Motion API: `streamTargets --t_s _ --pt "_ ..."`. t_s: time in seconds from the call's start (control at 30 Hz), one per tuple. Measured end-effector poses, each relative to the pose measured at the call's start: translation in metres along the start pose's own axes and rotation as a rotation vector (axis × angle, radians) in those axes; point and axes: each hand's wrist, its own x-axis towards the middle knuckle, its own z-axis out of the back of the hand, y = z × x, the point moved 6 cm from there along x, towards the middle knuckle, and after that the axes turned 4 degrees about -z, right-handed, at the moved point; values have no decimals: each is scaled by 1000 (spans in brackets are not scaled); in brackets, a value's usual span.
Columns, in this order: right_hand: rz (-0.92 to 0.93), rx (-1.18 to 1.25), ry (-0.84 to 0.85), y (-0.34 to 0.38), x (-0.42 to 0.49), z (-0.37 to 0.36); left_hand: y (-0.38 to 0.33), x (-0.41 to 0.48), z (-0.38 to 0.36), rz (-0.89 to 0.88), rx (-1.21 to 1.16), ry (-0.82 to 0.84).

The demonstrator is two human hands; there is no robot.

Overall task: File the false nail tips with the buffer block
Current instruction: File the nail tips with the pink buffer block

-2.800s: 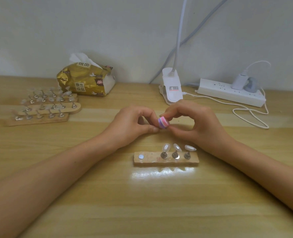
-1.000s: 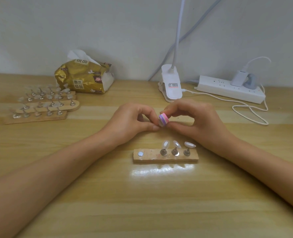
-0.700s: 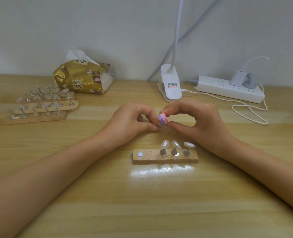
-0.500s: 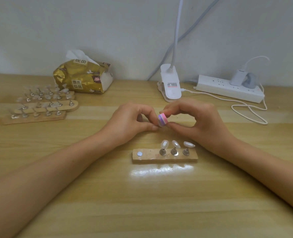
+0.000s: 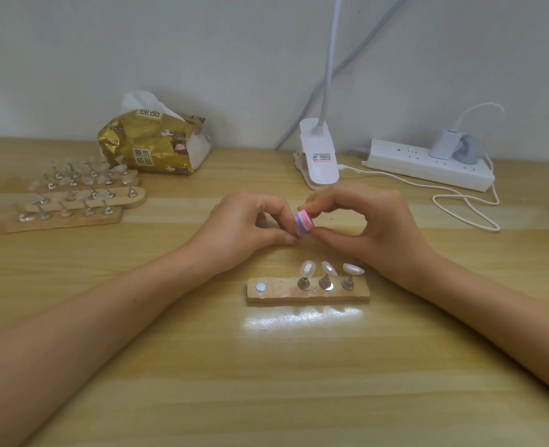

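The little pink and purple buffer block (image 5: 303, 223) is being held up just above the table (image 5: 266, 391), about mid-scene, with the right hand (image 5: 374, 227) pinching it top and bottom between forefinger and thumb, so that grip is closed on the block. The left hand (image 5: 244, 232) is coming in from the other side with its thumb and forefinger curled in and their tips meeting right against the block; whatever is sitting in that grip is hidden, so I can't tell if it's holding anything. Just in front of the hands a small wooden strip (image 5: 308, 294) is lying flat, carrying three pearly false nail tips (image 5: 328, 268) on metal stands toward its right end and a bare silver disc (image 5: 261, 287) at its left end. Lamp glare is shining on the table right in front of it. Way off to the left, three more wooden strips (image 5: 73, 206) loaded with clear tips are sitting together. Along the wall, a gold tissue pack (image 5: 154, 146), a white clip lamp (image 5: 320, 158) and a white power strip (image 5: 428, 163) with a looping white cable (image 5: 466, 208) are hanging out.
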Motion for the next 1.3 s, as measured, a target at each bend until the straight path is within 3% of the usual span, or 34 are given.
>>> streamTargets --t_s 0.43,0.73,0.83,0.93,1.3 --pt "60 -44 -1 3 0 -2 0 1 0 -2 -9 -8" --pt "-19 -10 25 -2 1 -1 0 -1 0 -7 -11 -2" --pt "77 -37 21 4 -1 -3 -2 0 0 -14 -24 -7" --pt "-1 -7 25 -2 1 -2 -2 0 0 -17 -9 -7" --pt "15 -33 15 0 -1 -2 0 0 1 -20 -16 -4"
